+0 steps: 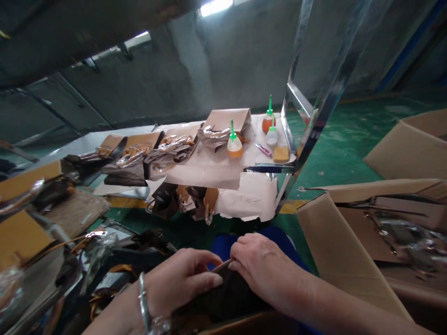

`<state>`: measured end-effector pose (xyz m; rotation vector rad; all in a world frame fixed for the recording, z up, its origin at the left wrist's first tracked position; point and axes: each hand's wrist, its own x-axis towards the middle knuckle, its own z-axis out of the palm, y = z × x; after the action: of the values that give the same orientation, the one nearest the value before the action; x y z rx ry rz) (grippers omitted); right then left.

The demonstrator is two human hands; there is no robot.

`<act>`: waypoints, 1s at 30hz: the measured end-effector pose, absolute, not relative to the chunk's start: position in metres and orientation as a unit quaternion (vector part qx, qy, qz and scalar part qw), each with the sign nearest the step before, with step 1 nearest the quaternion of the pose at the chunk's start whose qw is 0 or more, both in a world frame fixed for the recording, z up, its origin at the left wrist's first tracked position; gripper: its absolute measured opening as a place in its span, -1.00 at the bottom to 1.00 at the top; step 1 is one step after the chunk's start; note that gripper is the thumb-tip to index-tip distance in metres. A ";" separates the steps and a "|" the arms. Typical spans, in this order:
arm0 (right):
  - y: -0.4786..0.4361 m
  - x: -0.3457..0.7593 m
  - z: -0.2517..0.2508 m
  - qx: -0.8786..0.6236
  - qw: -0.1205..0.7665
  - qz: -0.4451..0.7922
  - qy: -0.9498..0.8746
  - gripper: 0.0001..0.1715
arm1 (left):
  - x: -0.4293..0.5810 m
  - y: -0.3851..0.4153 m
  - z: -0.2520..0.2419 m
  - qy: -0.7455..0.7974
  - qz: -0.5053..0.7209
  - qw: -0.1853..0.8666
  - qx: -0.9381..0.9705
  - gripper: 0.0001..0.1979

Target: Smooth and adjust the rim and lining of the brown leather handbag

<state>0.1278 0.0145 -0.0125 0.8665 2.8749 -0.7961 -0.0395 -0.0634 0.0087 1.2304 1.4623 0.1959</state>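
Well, right hand [260,259]: we pinched the dark piece [231,292].
Left hand [176,277]: we held its edge.
Box [344,244]: stood right of our fingers.

- Grey wall [251,60] across the upper frame, a paler patch [192,56] at upper centre.
- Bright strip of light [216,7] at the top centre edge.
- Green floor [335,149] with a yellow line [291,206], right of centre.
- Metal rack [324,111] with paper-covered shelves [249,197], mid-frame.

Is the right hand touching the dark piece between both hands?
Touching. The head view shows the right hand with its fingers pinched over the top edge of the dark piece.
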 end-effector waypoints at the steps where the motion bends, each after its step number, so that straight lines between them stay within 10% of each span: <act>1: 0.014 0.129 -0.012 0.273 0.015 -0.260 0.926 -0.84 | -0.036 -0.056 0.010 0.601 0.070 0.581 0.545 -0.67; 18: 0.027 0.176 -0.027 0.292 -0.141 -0.146 0.935 -0.84 | -0.015 -0.042 0.000 0.643 0.051 0.521 0.558 -0.63; 30: 0.025 0.173 -0.016 0.312 -0.011 -0.175 0.934 -0.83 | -0.020 -0.048 -0.002 0.634 0.067 0.537 0.553 -0.63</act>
<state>0.1728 0.0251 -0.0158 0.9860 2.9552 -0.5539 -0.0198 -0.0483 -0.0020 1.3154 1.5096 0.1603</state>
